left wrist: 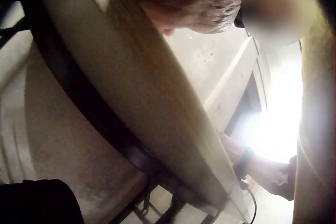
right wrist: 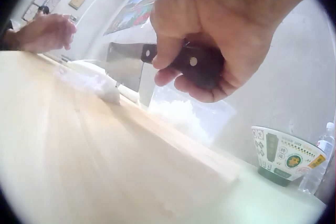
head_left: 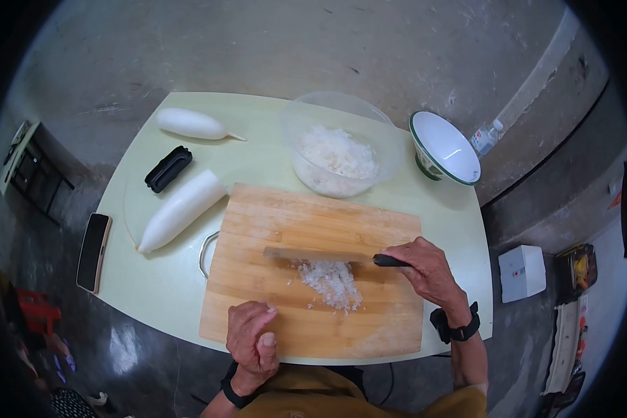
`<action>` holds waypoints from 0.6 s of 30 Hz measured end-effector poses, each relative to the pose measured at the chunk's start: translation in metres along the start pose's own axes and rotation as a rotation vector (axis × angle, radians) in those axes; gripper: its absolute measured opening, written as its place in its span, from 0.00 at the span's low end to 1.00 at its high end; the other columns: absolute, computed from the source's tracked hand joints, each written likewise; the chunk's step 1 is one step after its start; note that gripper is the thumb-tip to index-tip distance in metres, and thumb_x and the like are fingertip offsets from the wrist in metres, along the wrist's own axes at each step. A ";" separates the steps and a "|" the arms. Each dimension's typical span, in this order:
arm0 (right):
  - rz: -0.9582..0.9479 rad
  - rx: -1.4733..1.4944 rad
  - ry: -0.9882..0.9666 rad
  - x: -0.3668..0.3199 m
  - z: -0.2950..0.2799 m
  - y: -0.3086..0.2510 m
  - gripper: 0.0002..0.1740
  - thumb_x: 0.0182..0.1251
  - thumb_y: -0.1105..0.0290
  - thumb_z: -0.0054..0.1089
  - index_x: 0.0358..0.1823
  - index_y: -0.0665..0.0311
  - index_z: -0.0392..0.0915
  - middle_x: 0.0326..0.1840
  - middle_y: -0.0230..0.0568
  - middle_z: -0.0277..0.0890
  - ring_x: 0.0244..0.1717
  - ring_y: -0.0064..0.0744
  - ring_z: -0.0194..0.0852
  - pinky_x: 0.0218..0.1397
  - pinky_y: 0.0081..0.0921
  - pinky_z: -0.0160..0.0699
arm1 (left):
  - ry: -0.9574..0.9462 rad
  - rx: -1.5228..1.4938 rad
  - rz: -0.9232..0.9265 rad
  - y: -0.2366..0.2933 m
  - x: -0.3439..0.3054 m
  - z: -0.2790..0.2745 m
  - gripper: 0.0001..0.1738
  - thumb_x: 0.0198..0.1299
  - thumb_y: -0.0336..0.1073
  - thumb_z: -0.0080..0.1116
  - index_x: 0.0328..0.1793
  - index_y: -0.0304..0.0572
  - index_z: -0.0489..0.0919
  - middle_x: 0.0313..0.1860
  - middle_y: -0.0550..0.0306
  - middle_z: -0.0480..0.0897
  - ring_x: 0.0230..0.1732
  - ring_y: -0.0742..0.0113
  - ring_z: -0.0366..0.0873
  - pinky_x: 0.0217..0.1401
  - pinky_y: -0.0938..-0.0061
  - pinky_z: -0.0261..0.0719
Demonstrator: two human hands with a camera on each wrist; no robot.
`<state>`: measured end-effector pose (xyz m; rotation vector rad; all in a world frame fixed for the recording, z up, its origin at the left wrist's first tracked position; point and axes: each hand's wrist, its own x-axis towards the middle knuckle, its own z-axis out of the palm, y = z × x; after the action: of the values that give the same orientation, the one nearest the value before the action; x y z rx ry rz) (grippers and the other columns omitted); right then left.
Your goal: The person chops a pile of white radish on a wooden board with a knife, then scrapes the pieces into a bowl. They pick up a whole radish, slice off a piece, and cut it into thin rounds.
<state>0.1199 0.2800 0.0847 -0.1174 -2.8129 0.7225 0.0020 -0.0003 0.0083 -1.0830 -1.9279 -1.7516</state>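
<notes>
My right hand [head_left: 416, 263] grips the dark handle of a cleaver [head_left: 312, 255], whose blade lies flat along the middle of a wooden cutting board [head_left: 258, 216]. Just in front of the blade sits a small pile of chopped white radish [head_left: 331, 284]. In the right wrist view my fingers [right wrist: 181, 79] wrap the handle, with the cleaver blade [right wrist: 125, 65] over the pile. My left hand [head_left: 254, 336] rests on the board's near edge, fingers loosely curled, holding nothing. It also shows far off in the right wrist view as the left hand [right wrist: 48, 32].
A clear bowl [head_left: 383, 136] of chopped radish stands behind the board, a white and green bowl [head_left: 444, 148] to its right. Two whole white radishes [head_left: 180, 209] [head_left: 188, 123], a black object [head_left: 168, 168] and a phone [head_left: 93, 251] lie on the left. A bottle [head_left: 486, 137] stands off the table.
</notes>
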 end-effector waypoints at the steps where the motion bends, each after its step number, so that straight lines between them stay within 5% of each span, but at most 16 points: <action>1: -0.013 0.010 0.064 0.000 0.000 -0.001 0.26 0.54 0.85 0.57 0.55 0.56 0.78 0.43 0.39 0.82 0.37 0.42 0.75 0.45 0.30 0.74 | -0.001 0.002 0.002 0.000 0.000 -0.001 0.19 0.68 0.42 0.47 0.44 0.31 0.79 0.37 0.44 0.80 0.39 0.49 0.77 0.44 0.61 0.74; 9: 0.243 0.292 0.136 -0.019 0.024 -0.059 0.23 0.58 0.83 0.57 0.58 0.69 0.72 0.47 0.51 0.78 0.46 0.44 0.80 0.52 0.28 0.76 | 0.060 -0.080 -0.065 -0.002 -0.005 -0.003 0.19 0.69 0.43 0.45 0.45 0.31 0.78 0.37 0.44 0.79 0.38 0.51 0.75 0.43 0.64 0.73; 13: 0.526 0.555 0.107 -0.029 0.048 -0.107 0.22 0.66 0.79 0.54 0.62 0.68 0.69 0.37 0.40 0.75 0.24 0.19 0.72 0.27 0.18 0.75 | 0.104 -0.153 -0.103 -0.005 -0.008 -0.002 0.20 0.69 0.45 0.42 0.44 0.33 0.76 0.37 0.47 0.79 0.40 0.58 0.74 0.47 0.66 0.73; 16: 0.544 0.581 0.127 -0.030 0.072 -0.130 0.23 0.66 0.77 0.53 0.63 0.68 0.67 0.43 0.46 0.77 0.25 0.22 0.76 0.28 0.21 0.78 | 0.130 -0.239 -0.145 -0.007 -0.011 -0.002 0.19 0.69 0.45 0.41 0.45 0.34 0.74 0.37 0.46 0.77 0.41 0.60 0.73 0.47 0.67 0.73; 17: 0.602 0.607 0.093 -0.028 0.077 -0.138 0.23 0.65 0.77 0.53 0.63 0.68 0.67 0.46 0.52 0.77 0.29 0.34 0.80 0.33 0.28 0.80 | 0.119 -0.249 -0.143 -0.008 -0.012 -0.002 0.19 0.69 0.45 0.41 0.45 0.34 0.74 0.37 0.46 0.77 0.41 0.60 0.73 0.47 0.67 0.73; 18: 0.611 0.606 0.107 -0.027 0.088 -0.142 0.23 0.65 0.77 0.53 0.63 0.68 0.67 0.46 0.52 0.77 0.29 0.34 0.80 0.33 0.28 0.80 | 0.144 -0.264 -0.143 -0.008 -0.012 -0.001 0.19 0.69 0.45 0.41 0.46 0.34 0.74 0.37 0.46 0.76 0.41 0.60 0.73 0.47 0.67 0.72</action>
<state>0.1219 0.1114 0.0732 -0.8875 -2.3178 1.5972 0.0038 -0.0050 -0.0054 -0.8882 -1.7623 -2.1471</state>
